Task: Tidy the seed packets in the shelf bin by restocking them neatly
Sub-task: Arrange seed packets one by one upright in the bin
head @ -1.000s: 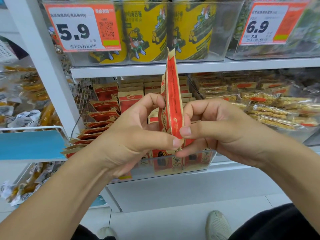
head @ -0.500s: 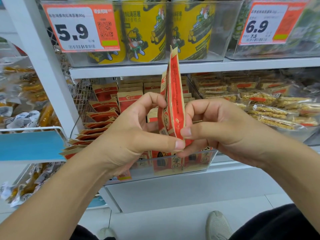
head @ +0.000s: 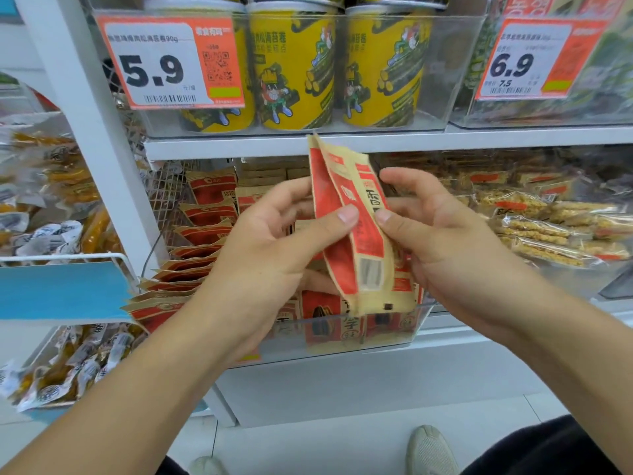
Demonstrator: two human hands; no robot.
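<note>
Here both hands hold two red-and-tan seed packets (head: 346,221) upright, just above the near edge of the clear bin (head: 394,332). The left hand (head: 270,248) pinches them with thumb over curled fingers; the right hand (head: 435,228) grips their right side. More packets fill the bin behind.

Bare forearms, no sleeves; dark, probably black trousers (head: 548,450); pale grey-white textured shoes (head: 430,450), second one mostly cropped.
</note>
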